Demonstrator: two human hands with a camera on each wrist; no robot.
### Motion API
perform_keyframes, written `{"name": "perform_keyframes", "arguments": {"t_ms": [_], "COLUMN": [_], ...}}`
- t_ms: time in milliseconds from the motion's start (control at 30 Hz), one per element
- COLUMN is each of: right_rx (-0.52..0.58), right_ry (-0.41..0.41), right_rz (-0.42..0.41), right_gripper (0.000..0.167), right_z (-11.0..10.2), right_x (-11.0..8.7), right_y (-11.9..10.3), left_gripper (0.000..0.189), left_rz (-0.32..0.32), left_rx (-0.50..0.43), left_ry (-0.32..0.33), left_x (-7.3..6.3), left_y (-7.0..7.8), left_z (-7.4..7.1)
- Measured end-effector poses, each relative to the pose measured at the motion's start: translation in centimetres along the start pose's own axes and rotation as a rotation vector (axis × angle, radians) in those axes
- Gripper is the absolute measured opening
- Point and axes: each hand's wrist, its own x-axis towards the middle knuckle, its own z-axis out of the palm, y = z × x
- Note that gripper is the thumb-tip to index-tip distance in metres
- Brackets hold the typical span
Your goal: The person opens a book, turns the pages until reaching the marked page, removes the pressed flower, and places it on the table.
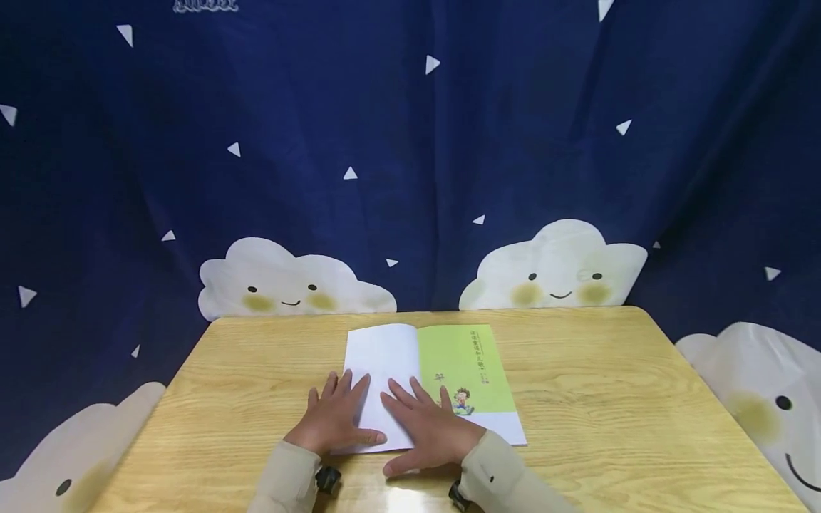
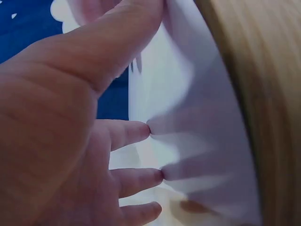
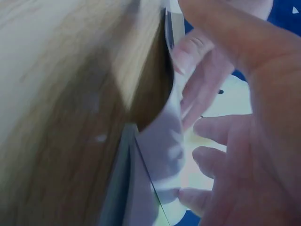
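Note:
An open book lies on the table, with a white left page [image 1: 383, 349] and a green right page [image 1: 452, 349] that carries a cartoon child and a column of characters. My left hand [image 1: 335, 417] rests spread on the left page, its fingertips touching the paper in the left wrist view. Spread across the lower middle of the book is my right hand [image 1: 431, 427], fingers over the page near the fold and thumb at the bottom edge. In the right wrist view the white page [image 3: 162, 150] bows up from the table near the fold.
The wooden table [image 1: 256, 377] extends to both sides of the book. Behind it hangs a dark blue curtain [image 1: 308, 142] with white triangles and smiling clouds. Dark wrist straps [image 1: 328, 479] sit at the sleeve cuffs.

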Motion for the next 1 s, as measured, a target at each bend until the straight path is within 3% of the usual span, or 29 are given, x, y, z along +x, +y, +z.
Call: {"name": "perform_keyframes", "arguments": {"t_ms": [300, 633, 1000], "right_rx": [0.071, 0.207, 0.216], "right_ry": [0.069, 0.123, 0.157], "right_rz": [0.032, 0.144, 0.292], "right_gripper": [0.107, 0.106, 0.109], "right_z": [-1.0, -3.4, -4.8], "right_x": [-1.3, -5.1, -9.4], "right_y": [1.9, 5.7, 10.7], "left_gripper": [0.107, 0.110, 0.110], "left_rz": [0.010, -0.015, -0.007], "left_rx": [0.027, -0.014, -0.001], "left_ry": [0.011, -0.012, 0.010], "left_x": [0.3, 1.2, 2.6], "left_y": [0.2, 1.0, 2.7], "left_z": [1.1, 1.7, 1.7]}}
